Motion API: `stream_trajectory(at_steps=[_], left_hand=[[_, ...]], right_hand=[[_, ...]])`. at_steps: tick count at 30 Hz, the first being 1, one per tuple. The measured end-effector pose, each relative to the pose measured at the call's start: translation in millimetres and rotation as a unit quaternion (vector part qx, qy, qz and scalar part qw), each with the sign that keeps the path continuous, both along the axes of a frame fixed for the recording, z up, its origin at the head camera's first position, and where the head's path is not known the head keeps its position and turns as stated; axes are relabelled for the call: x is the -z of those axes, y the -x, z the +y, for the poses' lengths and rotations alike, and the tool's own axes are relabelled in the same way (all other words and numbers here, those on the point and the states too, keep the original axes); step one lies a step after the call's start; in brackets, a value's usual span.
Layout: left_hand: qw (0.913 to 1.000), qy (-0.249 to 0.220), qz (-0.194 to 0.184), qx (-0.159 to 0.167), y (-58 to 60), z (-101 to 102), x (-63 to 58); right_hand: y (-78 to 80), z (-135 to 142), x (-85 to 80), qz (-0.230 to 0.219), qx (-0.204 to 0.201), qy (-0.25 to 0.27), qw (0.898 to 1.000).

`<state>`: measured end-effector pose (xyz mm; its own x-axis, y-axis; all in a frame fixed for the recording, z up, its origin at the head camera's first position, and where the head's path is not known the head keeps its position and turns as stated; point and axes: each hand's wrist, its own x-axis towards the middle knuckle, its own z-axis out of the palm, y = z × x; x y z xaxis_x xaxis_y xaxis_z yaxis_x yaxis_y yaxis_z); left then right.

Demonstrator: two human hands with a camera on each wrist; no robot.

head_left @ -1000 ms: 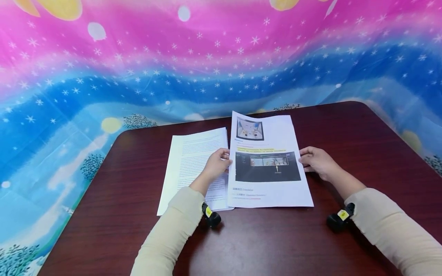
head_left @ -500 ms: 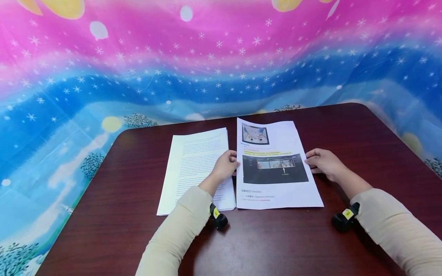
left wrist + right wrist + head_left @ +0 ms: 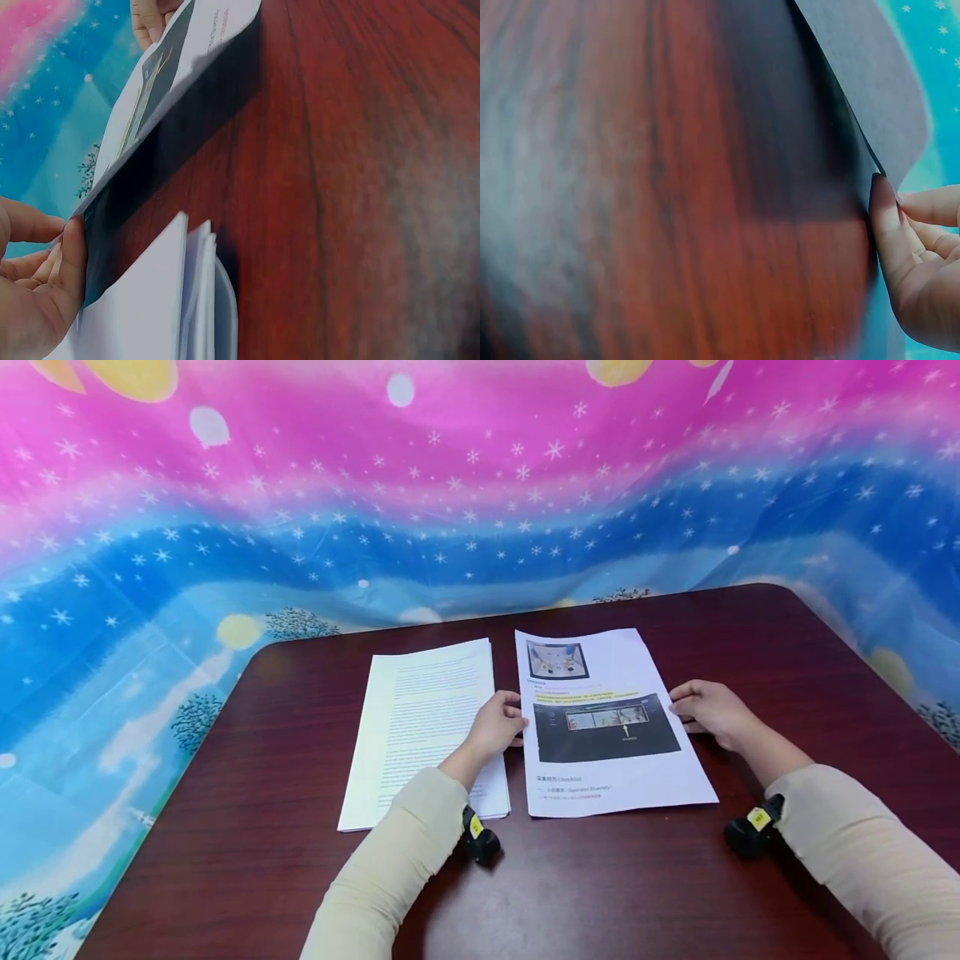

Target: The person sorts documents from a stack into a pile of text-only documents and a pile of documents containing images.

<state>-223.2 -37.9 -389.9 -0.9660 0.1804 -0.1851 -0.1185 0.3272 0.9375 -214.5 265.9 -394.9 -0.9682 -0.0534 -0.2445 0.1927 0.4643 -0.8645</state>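
A printed sheet of paper (image 3: 600, 785), with two pictures and a yellow-highlighted line, is held by its two long sides. My left hand (image 3: 495, 724) pinches its left edge between thumb and fingers, and my right hand (image 3: 708, 714) pinches the right edge. In the left wrist view the sheet (image 3: 214, 34) hangs just over the tabletop with a dark shadow beneath it. Seen from the right wrist, the thumb and fingers of that hand (image 3: 919, 259) meet on the paper's edge. Beside the sheet lies a stack of printed papers (image 3: 427, 718), partly covered by my left hand and forearm.
The dark reddish wooden table (image 3: 600, 893) carries the papers. A pink and blue cloth (image 3: 450, 468) with snowflakes hangs behind its far edge. Each wrist bears a small black camera, the left one (image 3: 482, 843) over bare tabletop and the right one (image 3: 750, 833) likewise.
Both hands have carried the sheet to the right, off the stack's edge, so a strip of table now shows between them. The sheet's far edge has come down lower.
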Motion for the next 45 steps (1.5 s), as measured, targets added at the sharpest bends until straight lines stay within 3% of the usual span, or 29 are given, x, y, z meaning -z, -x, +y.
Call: stream_trajectory(at_steps=[24, 35, 45], left_hand=[[0.9998, 0.004, -0.018, 0.002, 1.8, 2.5, 0.2], [0.9996, -0.012, -0.025, -0.003, 3.3, -3.5, 0.5], [0.9997, 0.007, -0.023, 0.007, 3.0, -12.2, -0.3]], right_hand=[[0.1, 3.7, -1.6, -0.002, 0.011, -0.004, 1.0], [-3.7, 4.3, -5.1, -0.001, 0.022, -0.003, 1.0], [-6.8, 8.9, -8.0, 0.013, 0.019, -0.002, 1.0]])
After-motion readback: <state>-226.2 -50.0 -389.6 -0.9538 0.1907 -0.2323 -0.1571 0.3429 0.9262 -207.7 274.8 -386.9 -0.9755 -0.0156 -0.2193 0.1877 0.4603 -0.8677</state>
